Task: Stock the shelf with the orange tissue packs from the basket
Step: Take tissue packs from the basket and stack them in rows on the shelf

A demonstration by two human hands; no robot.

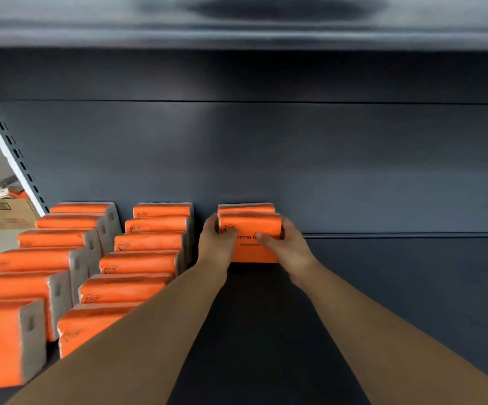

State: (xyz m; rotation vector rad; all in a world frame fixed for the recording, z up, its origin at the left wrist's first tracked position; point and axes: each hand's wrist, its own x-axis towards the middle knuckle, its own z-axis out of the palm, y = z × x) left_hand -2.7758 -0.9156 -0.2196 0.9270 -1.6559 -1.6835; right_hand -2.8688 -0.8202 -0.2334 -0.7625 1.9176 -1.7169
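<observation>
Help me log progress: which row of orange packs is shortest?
The rightmost row: only two packs, the front pack held by left hand and right hand. Left row and middle row run much longer.

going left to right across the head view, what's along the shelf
left row of orange packs → middle row of orange packs → left hand → held orange pack → right hand → bare shelf

A shop: dark metal shelving (383,273) on a slotted upright (18,159), with rows of identical orange tissue packs (137,263).
</observation>
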